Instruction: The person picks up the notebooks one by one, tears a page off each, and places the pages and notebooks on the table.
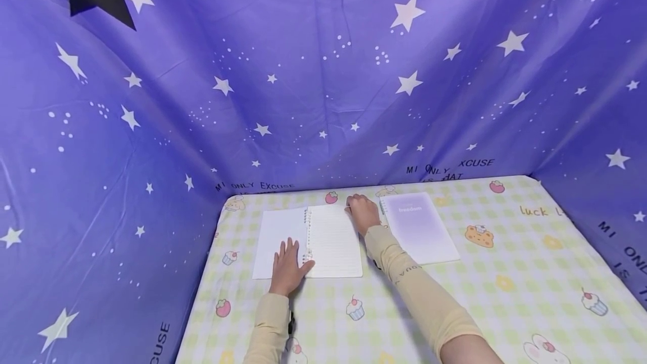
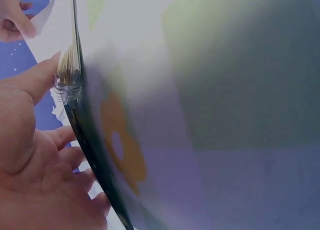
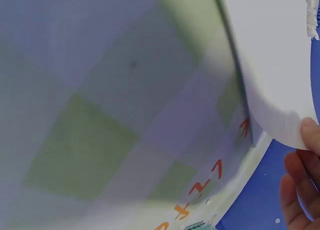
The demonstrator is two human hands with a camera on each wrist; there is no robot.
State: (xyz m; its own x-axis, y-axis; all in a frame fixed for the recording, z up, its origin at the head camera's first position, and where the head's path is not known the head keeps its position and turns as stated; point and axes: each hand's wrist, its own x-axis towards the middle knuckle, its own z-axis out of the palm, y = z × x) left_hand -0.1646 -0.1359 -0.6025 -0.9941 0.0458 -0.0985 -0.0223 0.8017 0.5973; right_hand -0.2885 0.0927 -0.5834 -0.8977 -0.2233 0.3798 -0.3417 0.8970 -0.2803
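On the green-and-white checked cloth [image 1: 419,319] lay an open, white ring-bound notebook [image 1: 276,229]. Its paper page [image 1: 335,243] was pinched at the far corner by the right hand [image 1: 363,215]; the left hand [image 1: 288,268] rested spread on the facing side. Gentle lifting seemed safest for the rings [image 1: 306,223].

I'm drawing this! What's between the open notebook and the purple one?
The head view shows a strip of checked tablecloth between the open notebook and the purple notebook, partly covered by the right hand and beige sleeve.
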